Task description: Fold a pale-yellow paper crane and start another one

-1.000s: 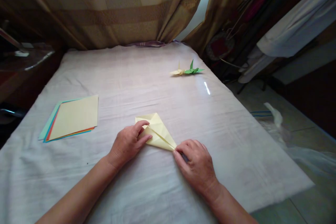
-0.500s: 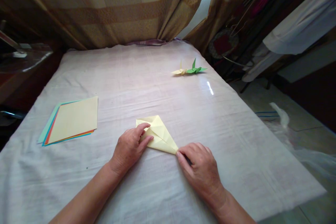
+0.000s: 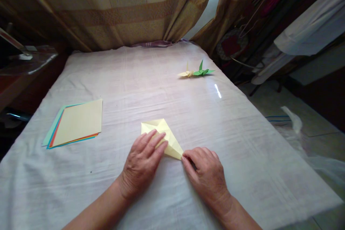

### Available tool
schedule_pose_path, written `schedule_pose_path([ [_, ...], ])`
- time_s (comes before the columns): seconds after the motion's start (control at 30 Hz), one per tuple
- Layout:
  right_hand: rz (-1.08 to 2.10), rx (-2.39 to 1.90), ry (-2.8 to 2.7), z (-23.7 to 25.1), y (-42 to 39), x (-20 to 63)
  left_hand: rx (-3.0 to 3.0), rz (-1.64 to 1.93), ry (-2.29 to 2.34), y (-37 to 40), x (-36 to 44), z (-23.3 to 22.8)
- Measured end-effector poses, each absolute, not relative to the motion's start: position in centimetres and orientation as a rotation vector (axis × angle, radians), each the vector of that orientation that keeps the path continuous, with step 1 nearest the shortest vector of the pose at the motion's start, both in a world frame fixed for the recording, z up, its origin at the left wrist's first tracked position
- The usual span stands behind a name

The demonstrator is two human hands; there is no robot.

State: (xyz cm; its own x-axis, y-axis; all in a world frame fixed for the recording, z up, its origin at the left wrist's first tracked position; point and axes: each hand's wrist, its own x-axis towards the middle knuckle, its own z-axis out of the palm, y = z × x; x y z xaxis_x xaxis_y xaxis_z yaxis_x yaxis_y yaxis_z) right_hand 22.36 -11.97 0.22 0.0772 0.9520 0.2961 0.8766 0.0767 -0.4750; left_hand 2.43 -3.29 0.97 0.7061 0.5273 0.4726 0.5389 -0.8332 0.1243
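A pale yellow sheet of origami paper [image 3: 174,143], partly folded to a long point at its near right end, lies on the cloth in front of me. My left hand [image 3: 145,156] rests on it with fingers stretched out flat, covering its left and middle part. The thumb and index finger of my right hand [image 3: 206,169] pinch the pointed tip. Creases show on the upper part of the paper, where a flap stands slightly raised at the far left corner.
A stack of coloured paper sheets [image 3: 81,122] lies to the left, a cream one on top. Toward the far right sit a cream paper crane [image 3: 188,74] and a green paper crane [image 3: 202,72], close together. A curtain [image 3: 121,10] hangs behind the cloth-covered table [image 3: 129,79].
My left hand has gone from gripping the paper's left side to lying flat across it, further right. My right hand keeps its pinch on the tip. The view has shifted slightly.
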Motion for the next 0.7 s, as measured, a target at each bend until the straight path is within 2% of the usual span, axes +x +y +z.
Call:
schedule_pose_path([
  [0.13,0.166,-1.795,-1.814,0.0,-12.0,22.3,-3.116,-0.531,-0.623,-5.1,3.8,0.8],
  [0.3,0.154,-1.753,-1.824,-0.2,-12.0,22.7,-3.245,-0.214,-0.696,-5.1,3.8,0.5],
  [0.7,0.214,-1.685,-1.786,0.0,-13.7,24.0,-3.278,-0.171,-0.678,-4.8,3.2,0.4],
])
